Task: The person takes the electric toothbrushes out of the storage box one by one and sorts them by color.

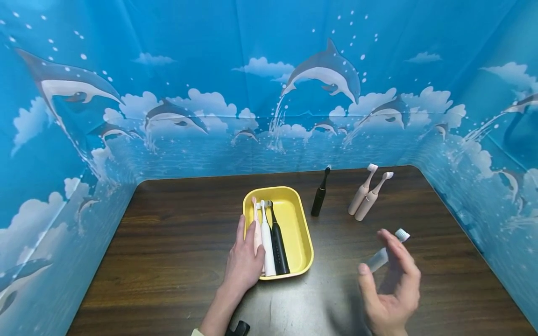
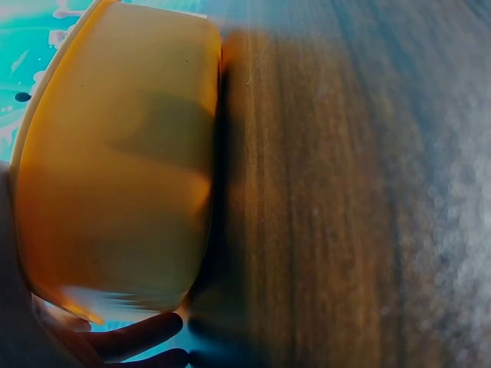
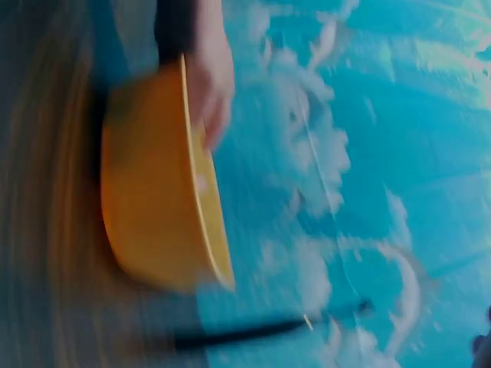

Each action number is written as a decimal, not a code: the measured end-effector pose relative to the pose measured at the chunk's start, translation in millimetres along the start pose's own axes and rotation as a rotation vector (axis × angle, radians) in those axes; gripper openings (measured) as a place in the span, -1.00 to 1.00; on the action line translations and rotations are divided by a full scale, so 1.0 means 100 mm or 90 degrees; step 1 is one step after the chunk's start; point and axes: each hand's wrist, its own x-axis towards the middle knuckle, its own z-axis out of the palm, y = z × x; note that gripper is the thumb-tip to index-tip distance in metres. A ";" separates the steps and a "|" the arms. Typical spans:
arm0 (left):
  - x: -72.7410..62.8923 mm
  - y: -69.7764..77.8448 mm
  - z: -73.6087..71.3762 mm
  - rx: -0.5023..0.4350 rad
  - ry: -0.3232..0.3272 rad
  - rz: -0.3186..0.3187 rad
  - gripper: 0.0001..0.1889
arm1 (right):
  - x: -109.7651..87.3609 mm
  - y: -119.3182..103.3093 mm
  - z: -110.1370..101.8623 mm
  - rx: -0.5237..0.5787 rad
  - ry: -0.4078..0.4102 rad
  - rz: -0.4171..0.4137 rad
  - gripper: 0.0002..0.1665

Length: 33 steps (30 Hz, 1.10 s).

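My left hand point(image 1: 245, 259) grips the left wall of a yellow tray point(image 1: 308, 247), its thumb inside over the toothbrushes. In the tray lie a pink electric toothbrush point(image 1: 257, 233), a white one point(image 1: 267, 252) and black ones point(image 1: 280, 249) side by side, heads away from me. My right hand point(image 1: 392, 289) stands over the table with thumb and fingers spread apart. Behind its fingers lies a pale grey toothbrush point(image 1: 378, 259), partly hidden, its white bristle head point(image 1: 402, 234) showing past them. The left wrist view shows the tray's outer wall point(image 2: 115, 169).
Right of the tray is a black toothbrush point(image 1: 320, 198), also blurred in the right wrist view. Two pale pink toothbrushes point(image 1: 359, 198) lie side by side farther right. A dolphin-print curtain point(image 1: 260, 149) surrounds the dark wooden table point(image 1: 176, 242). A small black object point(image 1: 241, 327) is at the bottom edge.
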 end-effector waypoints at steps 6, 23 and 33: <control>-0.01 -0.01 0.01 0.003 0.005 0.001 -0.32 | -0.30 0.25 0.12 -0.038 -0.209 0.222 -0.24; -0.01 -0.02 0.01 0.001 0.031 0.032 -0.33 | -0.61 1.09 0.61 -0.157 -0.424 0.700 -0.22; 0.00 -0.02 0.01 0.011 0.019 0.030 -0.33 | -0.66 1.17 0.74 -0.280 -0.593 0.697 -0.35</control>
